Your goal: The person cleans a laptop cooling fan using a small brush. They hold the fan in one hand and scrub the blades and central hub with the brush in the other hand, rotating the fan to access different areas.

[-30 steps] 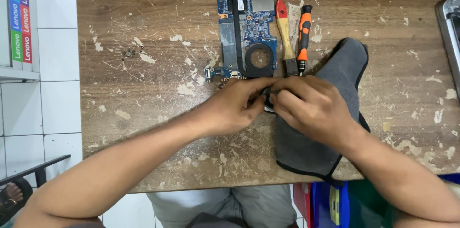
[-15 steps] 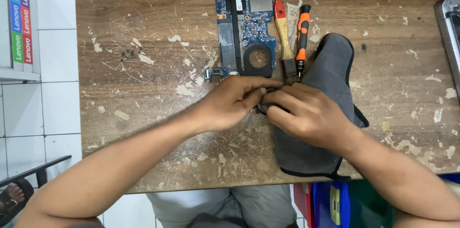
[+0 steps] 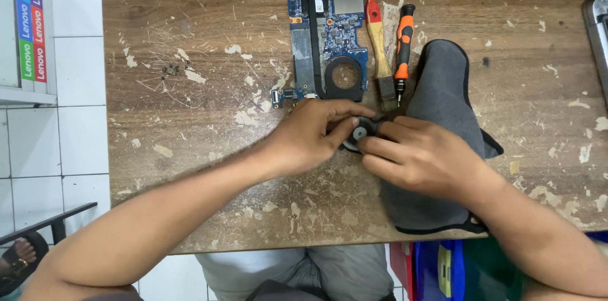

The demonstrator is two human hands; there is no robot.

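Left hand (image 3: 313,139) and right hand (image 3: 421,156) both pinch a small black fan (image 3: 359,132) on the desk (image 3: 190,149); grey cloth (image 3: 443,98) under the right; board (image 3: 326,29) just beyond.

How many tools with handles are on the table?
2: a brush with a red-tipped wooden handle beside the circuit board, and an orange-and-black screwdriver right of it. Others may be hidden.

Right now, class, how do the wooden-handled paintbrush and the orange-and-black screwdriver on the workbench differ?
The wooden-handled paintbrush has a flat, pale handle with a red tip; the orange-and-black screwdriver has a rounded, two-coloured grip. The paintbrush ends in a broad dark ferrule with bristles; the screwdriver ends in a thin metal shaft. Both lie side by side, untouched, heads towards the hands.
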